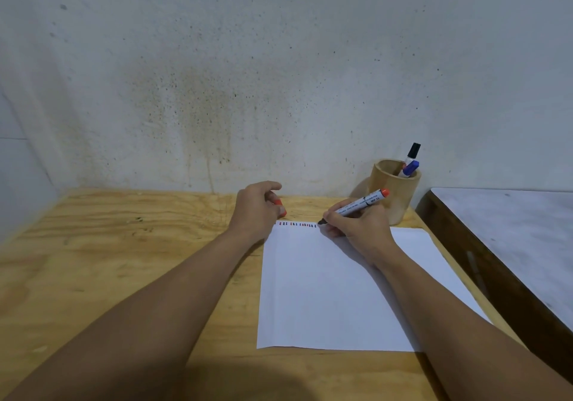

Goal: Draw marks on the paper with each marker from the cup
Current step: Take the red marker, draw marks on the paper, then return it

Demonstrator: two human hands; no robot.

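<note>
A white sheet of paper (pixel 335 289) lies on the wooden table (pixel 124 245). Along its far edge runs a row of short red, blue and dark marks (pixel 297 224). My right hand (pixel 356 230) grips a red-ended marker (pixel 359 205) with its tip touching the paper at the right end of that row. My left hand (pixel 257 208) rests at the paper's far left corner, closed around the marker's red cap (pixel 280 207). A wooden cup (pixel 393 189) stands behind my right hand, holding a black-capped marker (pixel 413 151) and a blue-capped marker (pixel 410 168).
A stained wall stands right behind the table. A second table with a pale top (pixel 511 239) and dark wooden edge adjoins on the right. Bare wood extends left of the paper.
</note>
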